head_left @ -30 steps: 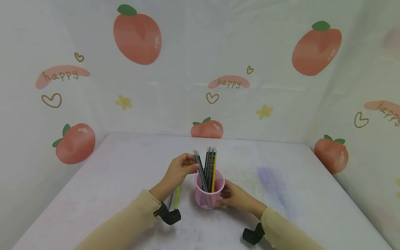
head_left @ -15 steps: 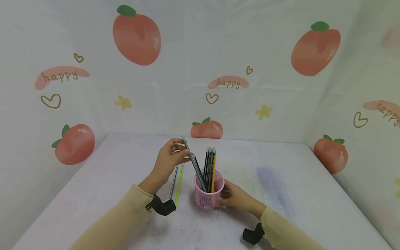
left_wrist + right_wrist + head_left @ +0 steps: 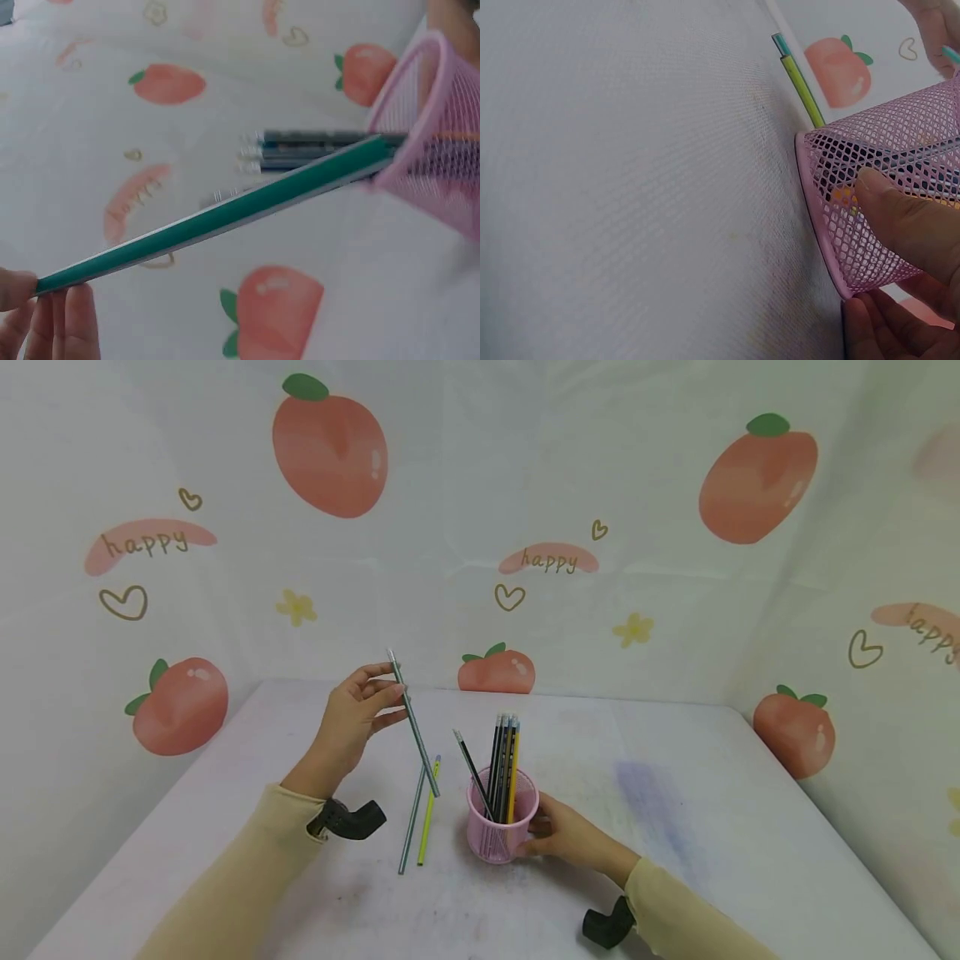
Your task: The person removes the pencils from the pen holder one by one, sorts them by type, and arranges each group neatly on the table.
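Your left hand (image 3: pixel 352 718) pinches green pencil (image 3: pixel 413 723) above worktop (image 3: pixel 675 793), left of pink mesh cup (image 3: pixel 501 827). Your right hand (image 3: pixel 562 835) grips cup.

Hidden and cut-off parts

The cup (image 3: pixel 877 195) runs off the right wrist picture's edge; the pencils (image 3: pixel 300 150) behind the green pencil (image 3: pixel 217 217) are blurred.

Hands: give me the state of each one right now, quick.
Left hand: pinches a green pencil, lifted clear of the cup.
Right hand: grips the pink mesh cup on the table.
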The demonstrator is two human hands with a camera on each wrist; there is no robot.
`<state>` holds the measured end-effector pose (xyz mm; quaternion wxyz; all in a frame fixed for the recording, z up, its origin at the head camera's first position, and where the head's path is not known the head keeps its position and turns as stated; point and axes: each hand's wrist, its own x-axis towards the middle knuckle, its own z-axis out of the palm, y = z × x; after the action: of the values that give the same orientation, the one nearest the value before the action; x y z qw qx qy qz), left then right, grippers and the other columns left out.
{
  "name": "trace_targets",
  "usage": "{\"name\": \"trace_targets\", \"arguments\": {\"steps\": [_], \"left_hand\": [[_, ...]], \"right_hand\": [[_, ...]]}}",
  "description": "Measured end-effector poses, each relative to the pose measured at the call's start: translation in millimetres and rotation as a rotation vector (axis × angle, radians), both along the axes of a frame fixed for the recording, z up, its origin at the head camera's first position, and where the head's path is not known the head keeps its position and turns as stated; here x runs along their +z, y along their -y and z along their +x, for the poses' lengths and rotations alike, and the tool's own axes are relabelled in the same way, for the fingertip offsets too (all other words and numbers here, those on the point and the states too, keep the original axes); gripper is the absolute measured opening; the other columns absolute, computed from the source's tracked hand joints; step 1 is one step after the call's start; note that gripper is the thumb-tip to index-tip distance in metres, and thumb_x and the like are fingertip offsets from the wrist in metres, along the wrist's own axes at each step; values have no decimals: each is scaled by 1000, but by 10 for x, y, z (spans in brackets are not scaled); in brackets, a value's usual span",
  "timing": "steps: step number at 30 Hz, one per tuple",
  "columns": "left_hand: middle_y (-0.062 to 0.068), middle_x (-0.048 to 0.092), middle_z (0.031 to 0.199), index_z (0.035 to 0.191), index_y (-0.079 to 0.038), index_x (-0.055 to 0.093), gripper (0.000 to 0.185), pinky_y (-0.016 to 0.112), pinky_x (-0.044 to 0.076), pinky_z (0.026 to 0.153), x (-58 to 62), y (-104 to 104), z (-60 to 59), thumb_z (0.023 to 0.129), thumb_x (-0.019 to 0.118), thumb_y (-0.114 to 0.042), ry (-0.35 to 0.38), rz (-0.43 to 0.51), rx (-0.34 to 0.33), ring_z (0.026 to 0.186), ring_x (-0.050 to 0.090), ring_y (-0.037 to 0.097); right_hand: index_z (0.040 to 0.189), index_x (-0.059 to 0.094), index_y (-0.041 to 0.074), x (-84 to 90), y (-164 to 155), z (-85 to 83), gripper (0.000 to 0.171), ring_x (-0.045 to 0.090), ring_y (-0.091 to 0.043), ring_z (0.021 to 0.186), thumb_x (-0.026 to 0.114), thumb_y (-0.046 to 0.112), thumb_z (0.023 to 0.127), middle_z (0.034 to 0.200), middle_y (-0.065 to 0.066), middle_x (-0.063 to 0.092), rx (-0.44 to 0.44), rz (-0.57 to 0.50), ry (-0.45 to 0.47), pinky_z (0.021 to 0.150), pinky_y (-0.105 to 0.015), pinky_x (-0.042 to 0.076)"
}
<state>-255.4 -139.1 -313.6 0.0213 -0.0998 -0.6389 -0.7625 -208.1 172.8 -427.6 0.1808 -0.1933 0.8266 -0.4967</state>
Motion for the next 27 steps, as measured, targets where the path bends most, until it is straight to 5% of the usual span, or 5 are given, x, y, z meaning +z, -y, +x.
{"name": "trace_targets", "arguments": {"steps": [7,13,19,27], "left_hand": [[-5,62,90,134,5,46,43,27,58,79,-281,145,-156,95,59,-6,78,-291,-44,82,65,7],[20,64,108,132,7,50,43,30,59,76,-591,151,-220,93,60,-6,201,-503,-54,87,66,16],[16,65,103,125,6,56,37,25,58,66,-814,114,-227,89,64,-3,330,-603,-15,78,63,14],[10,65,89,118,7,59,36,21,54,56,-984,93,-218,85,67,-3,331,-699,-11,61,59,9]], "right_hand": [[146,30,-6,15,-11,16,84,52,-40,125,79,14,80,142,-24,46,0,5,-9,104,-50,44],[146,30,-5,13,-7,17,86,52,-41,125,79,20,80,142,-24,46,-3,19,-17,104,-51,44],[147,29,-4,14,3,15,88,53,-39,124,80,24,80,143,-23,46,-3,34,-17,103,-49,46],[147,29,-4,10,10,17,87,52,-41,125,80,17,79,144,-23,45,-20,21,12,103,-51,44]]}}
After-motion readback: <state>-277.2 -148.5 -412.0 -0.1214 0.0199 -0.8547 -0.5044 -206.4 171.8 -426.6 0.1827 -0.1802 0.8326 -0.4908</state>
